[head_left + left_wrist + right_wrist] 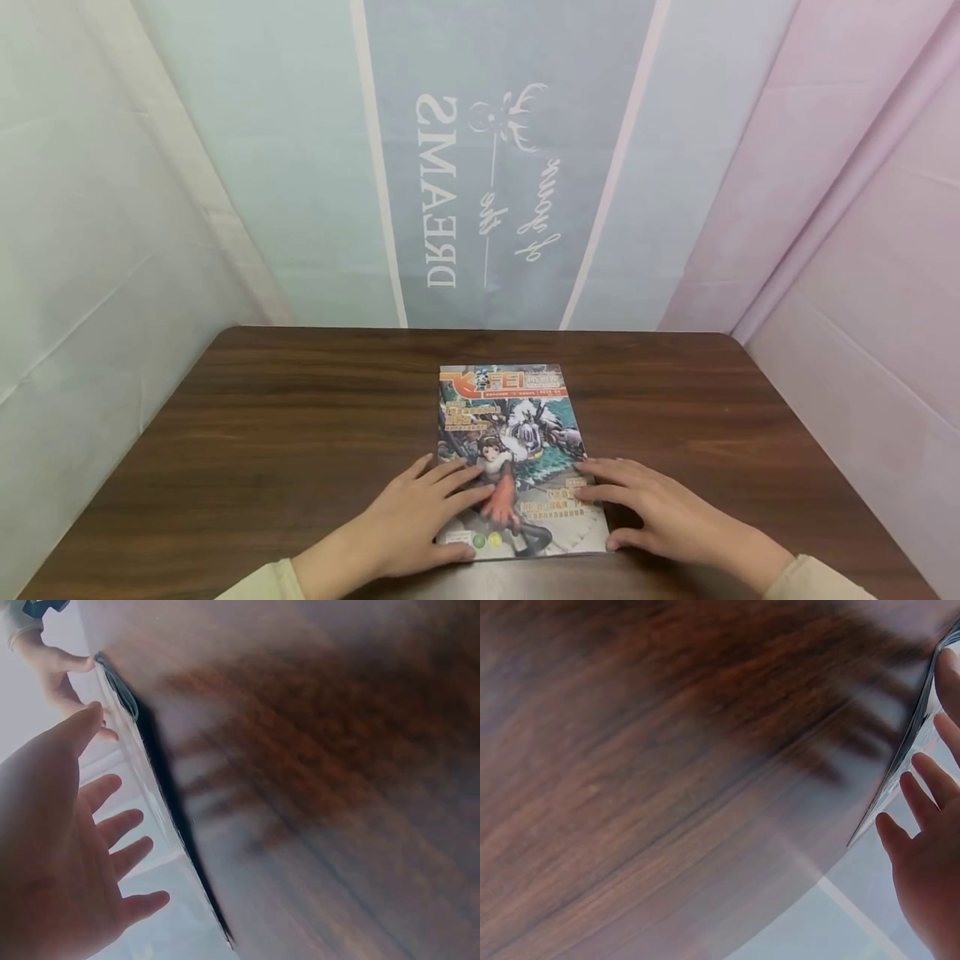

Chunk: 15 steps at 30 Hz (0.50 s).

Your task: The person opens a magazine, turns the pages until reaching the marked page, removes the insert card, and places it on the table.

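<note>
A glossy, colourful paper magazine with an orange title and an illustrated cover (536,458) lies closed, face up, near the front of the dark brown wood-grain worktop (300,425), between two bare hands in pale cream sleeves (258,582). The left hand (408,521) rests spread over the lower left of the cover, its thumb along the near edge; the right hand (660,508) touches the right edge, thumb beside the lower corner. Both grips look released, fingers extended and clasping nothing. As far as can be judged, the magazine is squared roughly upright between the hands, and little else seems done: no page is turned, so any handling of the inside remains.
</note>
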{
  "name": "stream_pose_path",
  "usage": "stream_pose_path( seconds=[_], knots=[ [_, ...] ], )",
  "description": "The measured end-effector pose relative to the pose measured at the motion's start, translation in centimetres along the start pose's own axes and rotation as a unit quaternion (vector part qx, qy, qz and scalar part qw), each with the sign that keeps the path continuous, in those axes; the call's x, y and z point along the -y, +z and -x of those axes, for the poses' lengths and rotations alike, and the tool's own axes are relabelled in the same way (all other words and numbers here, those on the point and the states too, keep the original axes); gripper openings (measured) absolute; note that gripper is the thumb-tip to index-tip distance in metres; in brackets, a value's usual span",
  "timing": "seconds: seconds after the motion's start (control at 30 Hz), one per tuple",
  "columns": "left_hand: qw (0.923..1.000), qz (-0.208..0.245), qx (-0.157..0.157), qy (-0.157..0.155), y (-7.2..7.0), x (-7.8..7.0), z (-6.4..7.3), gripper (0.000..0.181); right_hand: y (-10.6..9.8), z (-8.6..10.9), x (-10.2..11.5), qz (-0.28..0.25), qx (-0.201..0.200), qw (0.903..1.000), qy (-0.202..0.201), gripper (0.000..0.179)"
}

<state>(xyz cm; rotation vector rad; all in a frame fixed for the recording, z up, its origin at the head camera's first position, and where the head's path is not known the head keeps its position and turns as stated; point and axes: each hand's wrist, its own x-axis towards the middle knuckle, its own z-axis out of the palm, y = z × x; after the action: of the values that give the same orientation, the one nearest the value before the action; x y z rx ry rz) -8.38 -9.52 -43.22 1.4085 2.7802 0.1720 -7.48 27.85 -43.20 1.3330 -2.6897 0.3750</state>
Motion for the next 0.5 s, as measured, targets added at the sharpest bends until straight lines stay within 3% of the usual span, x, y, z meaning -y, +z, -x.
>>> stream_pose_path(
  seconds=[0.3,0.5],
  knots=[
    [0.9996,0.026,-0.01,0.004,-0.1,-0.4,-0.2,0.063,0.0,-0.2,0.1,-0.005,0.005,0.9999,0.007,0.049],
    [0.9994,0.027,-0.024,0.001,-0.5,-1.1,-0.5,0.057,0.0,-0.3,0.4,-0.008,0.011,0.9997,0.019,0.056]
  ],
)
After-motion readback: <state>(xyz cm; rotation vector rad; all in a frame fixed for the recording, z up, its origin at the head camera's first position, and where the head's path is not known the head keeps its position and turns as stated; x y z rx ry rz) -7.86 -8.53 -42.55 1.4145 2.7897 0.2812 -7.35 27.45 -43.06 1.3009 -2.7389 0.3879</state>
